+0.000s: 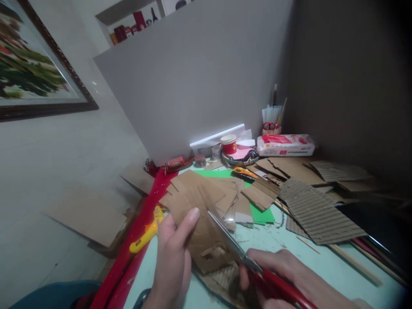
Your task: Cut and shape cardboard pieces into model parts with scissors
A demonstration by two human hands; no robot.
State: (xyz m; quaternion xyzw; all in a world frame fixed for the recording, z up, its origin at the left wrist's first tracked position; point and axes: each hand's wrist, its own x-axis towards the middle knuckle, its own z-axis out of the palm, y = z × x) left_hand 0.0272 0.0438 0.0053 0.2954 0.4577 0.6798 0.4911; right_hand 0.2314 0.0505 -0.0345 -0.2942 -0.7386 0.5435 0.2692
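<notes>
In the head view my left hand (175,253) grips a piece of brown cardboard (204,229), thumb on its upper face. My right hand (283,274) is closed round red-handled scissors (233,246). The scissor blades point up and left and lie across the cardboard's right side; whether they are cutting into it I cannot tell. The lower part of the cardboard is torn, with its ribbed layer showing. Behind my left hand lies a yellow glue gun (146,234) on the red table edge.
Loose cardboard pieces (225,193) lie over green paper (264,216). Corrugated sheets (318,212) and wooden sticks (354,264) cover the right side. Orange-handled scissors (245,172), a red paper cup (229,144) and a tissue pack (286,145) stand or lie further back, before a grey panel (206,81).
</notes>
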